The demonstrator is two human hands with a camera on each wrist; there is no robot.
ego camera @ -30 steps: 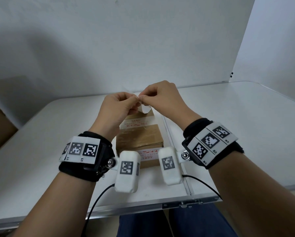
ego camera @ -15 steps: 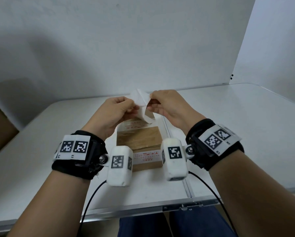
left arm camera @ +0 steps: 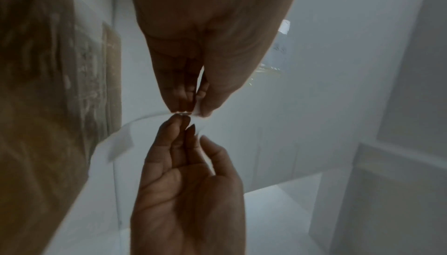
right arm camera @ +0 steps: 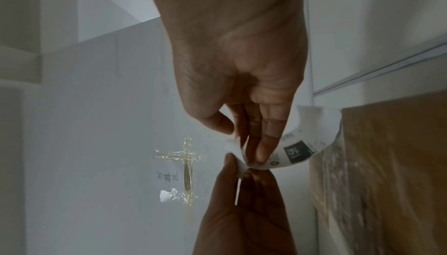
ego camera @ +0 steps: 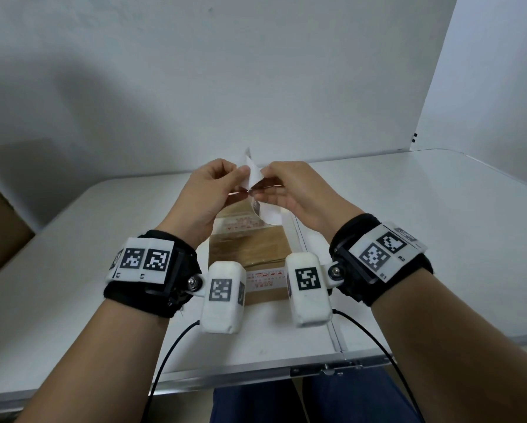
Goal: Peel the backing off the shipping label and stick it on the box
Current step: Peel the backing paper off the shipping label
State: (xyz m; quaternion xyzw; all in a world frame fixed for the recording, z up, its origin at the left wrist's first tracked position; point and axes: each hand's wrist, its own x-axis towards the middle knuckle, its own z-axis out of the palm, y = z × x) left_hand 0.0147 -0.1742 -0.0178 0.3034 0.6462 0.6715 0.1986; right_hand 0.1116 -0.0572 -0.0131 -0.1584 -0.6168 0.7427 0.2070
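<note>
label [ego camera: 257, 190] edge hidden by fingers [ego camera: 241, 174]

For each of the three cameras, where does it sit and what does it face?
Head: above, facing forward and down at the label, box and table; forearms, left hand, right hand.
Left wrist: along the left hand; right hand opposite.
Right wrist: along the right hand; left hand opposite.
Shared: both hands pinching the label.

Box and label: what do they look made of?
Box: brown cardboard, it seems, under glossy clear tape that catches glare. Label: thin white paper, matte, with black print; it curls between the left hand and right hand.
</note>
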